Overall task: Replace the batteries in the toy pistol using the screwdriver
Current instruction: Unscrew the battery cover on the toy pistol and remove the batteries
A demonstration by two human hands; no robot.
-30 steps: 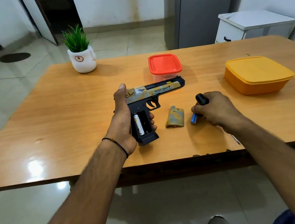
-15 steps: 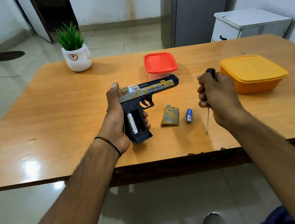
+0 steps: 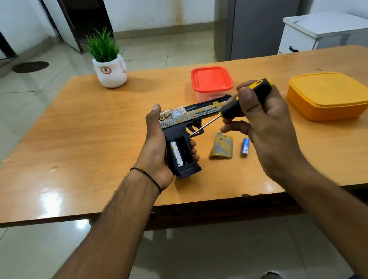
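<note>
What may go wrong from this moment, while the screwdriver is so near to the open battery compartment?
1. The screwdriver points its tip at the toy pistol just above the left hand, whose fingers curl round the grip; a slip might jab them.
2. The blue battery lies loose on the table beside the right hand; a brush might roll it away.

Open wood ran along the left of the table [image 3: 72, 143] from the near edge to the far plant pot [image 3: 110, 71]. Right of the toy pistol [image 3: 196, 113] the way was crowded: the grip cover [image 3: 221, 149] and loose battery [image 3: 245, 147] lay side by side beneath the right hand [image 3: 268, 125], whose screwdriver [image 3: 230, 111] slanted across the gap. The red-lidded box [image 3: 212, 79] stood just behind the muzzle and the yellow box [image 3: 330, 97] blocked the right side.
</note>
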